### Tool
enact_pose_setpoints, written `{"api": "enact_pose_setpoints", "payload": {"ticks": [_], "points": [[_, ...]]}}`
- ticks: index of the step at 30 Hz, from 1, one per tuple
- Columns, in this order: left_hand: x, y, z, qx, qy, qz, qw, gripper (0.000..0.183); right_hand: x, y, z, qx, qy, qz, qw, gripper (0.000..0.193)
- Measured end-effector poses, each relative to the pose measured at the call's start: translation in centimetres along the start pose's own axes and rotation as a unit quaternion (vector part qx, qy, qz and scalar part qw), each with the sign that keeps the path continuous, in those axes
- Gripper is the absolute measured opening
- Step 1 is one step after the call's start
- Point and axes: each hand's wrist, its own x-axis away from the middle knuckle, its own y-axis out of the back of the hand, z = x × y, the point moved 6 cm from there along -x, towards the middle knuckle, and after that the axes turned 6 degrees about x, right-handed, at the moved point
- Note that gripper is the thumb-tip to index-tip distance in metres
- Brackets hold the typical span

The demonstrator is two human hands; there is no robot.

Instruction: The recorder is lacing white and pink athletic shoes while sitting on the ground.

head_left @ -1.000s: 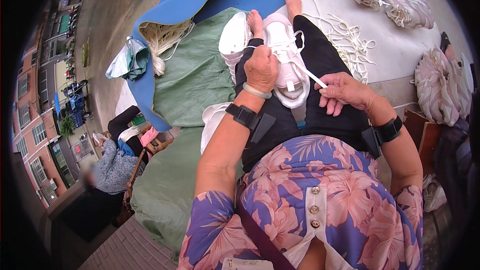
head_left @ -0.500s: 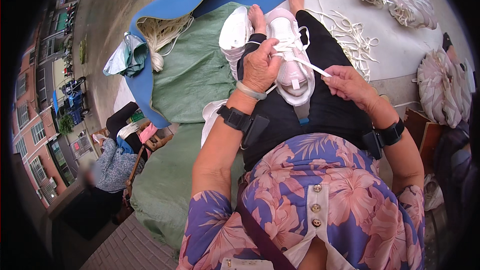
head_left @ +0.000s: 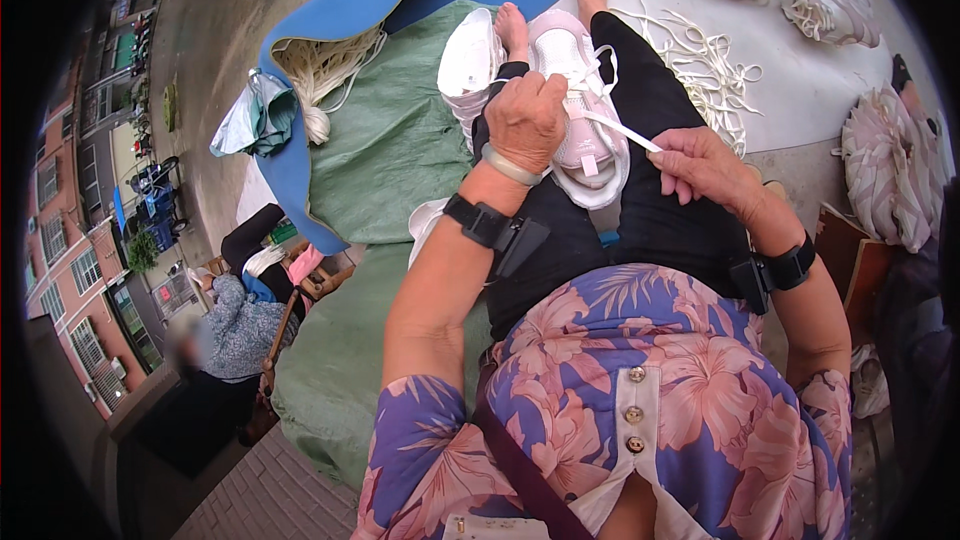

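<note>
A pale pink and white sneaker (head_left: 584, 152) lies between my legs, its toe pointing away and its heel toward me. My right hand (head_left: 706, 168), to the right of the heel, pinches the end of a flat white shoelace (head_left: 622, 130). That lace runs taut from the sneaker's upper eyelets. My left hand (head_left: 527, 122) is closed at the sneaker's left edge, beside the laced part, its back turned up. What its fingers grip is hidden. Another loop of lace stands up at the sneaker's far right side.
A stack of white shoe pieces (head_left: 468, 68) stands left of the sneaker. Loose white laces (head_left: 705, 70) lie to the right, bundled laces (head_left: 325, 65) on the blue mat (head_left: 290, 165). Bunches of pinkish shoes (head_left: 895, 170) sit at right. Another person (head_left: 240, 325) sits at far left.
My left hand has rolled over and closed, its thumb and fingers no longer showing over the laces. My right hand keeps its pinch on the shoelace, almost in place.
</note>
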Motion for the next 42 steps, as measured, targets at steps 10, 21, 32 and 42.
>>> {"api": "enact_pose_setpoints", "payload": {"ticks": [10,21,32,42], "points": [[1.6,0.5,0.8,0.284,0.148,-0.082,0.944,0.017,-0.5,-0.4,-1.0,-0.01,0.033,0.024,0.999,0.016],[2.7,1.9,-0.2,0.022,0.06,-0.033,0.997,0.021,1.2,3.6,2.5,0.294,0.222,-0.324,0.871,0.018],[3.6,0.6,1.1,0.162,0.173,-0.08,0.968,0.02,8.2,8.1,0.4,0.393,0.286,-0.451,0.748,0.006],[4.5,1.2,0.9,0.161,0.19,-0.067,0.966,0.01,-1.0,-1.0,5.4,0.439,0.349,-0.316,0.765,0.062]]}}
